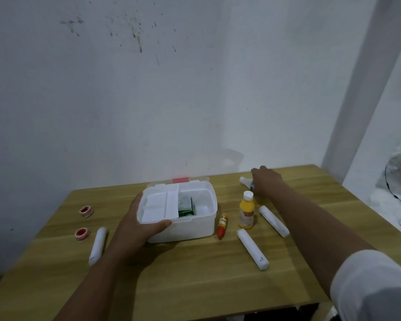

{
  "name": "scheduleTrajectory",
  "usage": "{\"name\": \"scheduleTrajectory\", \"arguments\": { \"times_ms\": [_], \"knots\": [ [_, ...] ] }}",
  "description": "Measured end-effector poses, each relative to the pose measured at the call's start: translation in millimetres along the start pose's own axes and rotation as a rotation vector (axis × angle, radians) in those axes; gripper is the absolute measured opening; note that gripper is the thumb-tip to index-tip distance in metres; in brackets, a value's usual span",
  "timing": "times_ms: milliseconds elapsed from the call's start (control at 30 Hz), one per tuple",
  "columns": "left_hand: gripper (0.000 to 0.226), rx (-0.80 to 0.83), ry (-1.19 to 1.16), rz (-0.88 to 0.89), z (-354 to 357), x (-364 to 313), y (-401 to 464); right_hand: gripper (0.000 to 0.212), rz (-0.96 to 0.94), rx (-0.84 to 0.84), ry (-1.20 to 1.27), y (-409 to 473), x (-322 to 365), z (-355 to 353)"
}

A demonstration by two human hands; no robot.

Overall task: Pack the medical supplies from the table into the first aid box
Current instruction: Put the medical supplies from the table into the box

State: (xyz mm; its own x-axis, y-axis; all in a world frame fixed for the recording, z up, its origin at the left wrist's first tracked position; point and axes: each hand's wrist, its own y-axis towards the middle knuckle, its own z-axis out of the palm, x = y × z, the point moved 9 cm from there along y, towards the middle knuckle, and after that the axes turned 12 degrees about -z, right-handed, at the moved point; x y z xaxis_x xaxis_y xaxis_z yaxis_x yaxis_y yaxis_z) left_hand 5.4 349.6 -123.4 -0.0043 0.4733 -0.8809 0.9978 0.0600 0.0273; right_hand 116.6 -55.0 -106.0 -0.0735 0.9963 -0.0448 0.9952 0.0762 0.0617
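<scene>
- Wooden desk stands against a pale, spattered wall and carries all the supplies.
- White plastic first aid box sits open near the middle of the desk, toward its far edge, with its lid tipped back toward the wall.
- Inside the box a white divided tray covers the left part, and a green packet lies just beside it in the open well.
- Left hand grips the box's near left corner, thumb laid along the front rim and fingers curled round the side.
- Right hand reaches to the far right part of the desk and closes around a small white bottle, whose capped end sticks out to the left.
- Yellow bottle with a white cap stands upright just right of the box.
- Orange tube lies between the box and the yellow bottle.
- Two white bandage rolls lie right of the box near the right forearm; a third white roll lies left of the left wrist.
- Two red tape rolls rest near the left edge, one behind the other.
</scene>
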Motion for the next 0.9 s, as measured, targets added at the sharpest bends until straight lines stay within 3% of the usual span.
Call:
{"name": "scheduleTrajectory", "arguments": {
  "times_ms": [200, 333, 367, 467, 567, 667, 900],
  "knots": [
    [0.110, 0.022, -0.030, 0.004, 0.0, 0.8, -0.3, 0.029, 0.091, 0.079, 0.139, -6.8, -7.7, -2.1],
    [0.109, 0.015, -0.022, 0.003, 1.0, -1.4, -4.3, 0.072, 0.008, -0.091, 0.415, -7.1, -0.4, -43.9],
    [0.108, 0.010, -0.022, 0.000, 0.1, -0.6, -3.7, 0.072, -0.038, -0.151, 0.483, -7.8, 7.5, -61.8],
    [0.108, 0.007, -0.031, -0.002, -2.0, 1.0, -2.9, 0.042, -0.193, -0.256, 0.673, -9.1, 39.2, -111.7],
    [0.106, 0.002, -0.037, 0.001, -2.1, -1.4, -3.7, 0.036, -0.302, -0.157, 0.810, -14.8, 83.7, -134.9],
    [0.099, -0.012, -0.056, 0.014, -2.3, -4.3, -5.4, 0.035, -0.440, -0.100, 0.729, -23.8, 132.0, -145.4],
    [0.099, 0.014, -0.056, 0.011, -2.0, -4.1, -6.0, 0.072, -0.530, 0.035, 0.241, -30.2, 192.5, -102.6]
  ]
}}
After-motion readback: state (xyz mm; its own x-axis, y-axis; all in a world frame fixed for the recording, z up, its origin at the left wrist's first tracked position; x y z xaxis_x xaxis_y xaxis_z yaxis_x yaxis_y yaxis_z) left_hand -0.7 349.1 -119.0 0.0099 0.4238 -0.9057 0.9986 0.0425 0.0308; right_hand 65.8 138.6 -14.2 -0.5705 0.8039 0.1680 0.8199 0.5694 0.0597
